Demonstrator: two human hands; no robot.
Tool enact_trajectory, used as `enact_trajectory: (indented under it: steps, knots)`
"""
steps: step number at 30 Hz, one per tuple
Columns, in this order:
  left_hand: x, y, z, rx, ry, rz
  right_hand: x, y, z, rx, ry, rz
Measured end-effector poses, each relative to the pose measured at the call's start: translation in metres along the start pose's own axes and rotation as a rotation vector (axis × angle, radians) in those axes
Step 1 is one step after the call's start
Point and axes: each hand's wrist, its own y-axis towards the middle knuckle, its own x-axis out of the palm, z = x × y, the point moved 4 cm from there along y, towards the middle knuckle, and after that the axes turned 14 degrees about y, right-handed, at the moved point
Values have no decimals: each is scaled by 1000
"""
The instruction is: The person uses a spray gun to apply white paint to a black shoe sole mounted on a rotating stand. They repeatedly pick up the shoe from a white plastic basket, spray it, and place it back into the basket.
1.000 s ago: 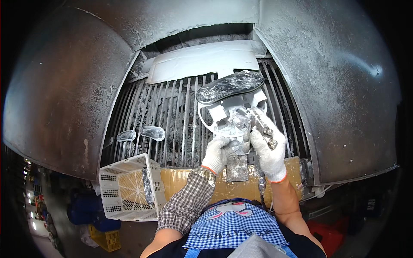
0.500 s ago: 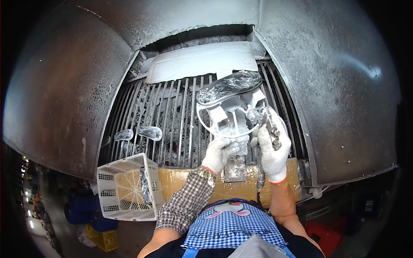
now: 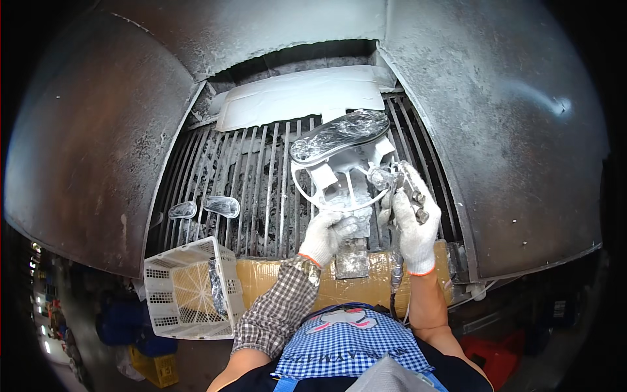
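My right hand (image 3: 418,236), in a white glove, is closed around a paint-crusted spray gun (image 3: 393,179), whose nozzle end is beside the stand. A white-coated stand (image 3: 348,186) with a curved ring and two white blocks carries a long, sole-shaped piece (image 3: 339,138) covered in shiny dark film. My left hand (image 3: 326,235), also gloved, is closed at the lower edge of the stand's ring; its fingertips are partly hidden against the coated support. A dark hose (image 3: 396,271) hangs below my right hand.
Beneath the stand runs a paint-caked bar grate (image 3: 268,189), with two small film-covered oval pieces (image 3: 221,206) on its left. A white cardboard sheet (image 3: 297,95) lies at the back. At the near left, a white plastic basket (image 3: 228,287) holds a dark film-covered piece. Metal booth walls (image 3: 496,130) flank both sides.
The whole view has shifted a little, moving the scene slightly left. Both hands keep the same holds, and the sole-shaped piece stays on the stand.
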Motion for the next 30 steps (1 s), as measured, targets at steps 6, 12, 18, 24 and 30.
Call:
enact_trajectory:
  steps: [6, 12, 18, 24, 30]
  knots:
    - [-2, 0, 0, 10, 8, -7, -10, 3, 1, -47, -18, 71]
    - [3, -4, 5, 22, -46, 13, -3, -4, -9, -58, -50, 87]
    - [-1, -4, 5, 21, 5, 9, -4, -6, -9, -8, 7, 52]
    - [1, -3, 9, 30, -7, -47, -12, 2, -10, 7, 42, 60]
    - [-8, -8, 14, 24, 31, 1, -16, 9, -17, -10, 85, 104]
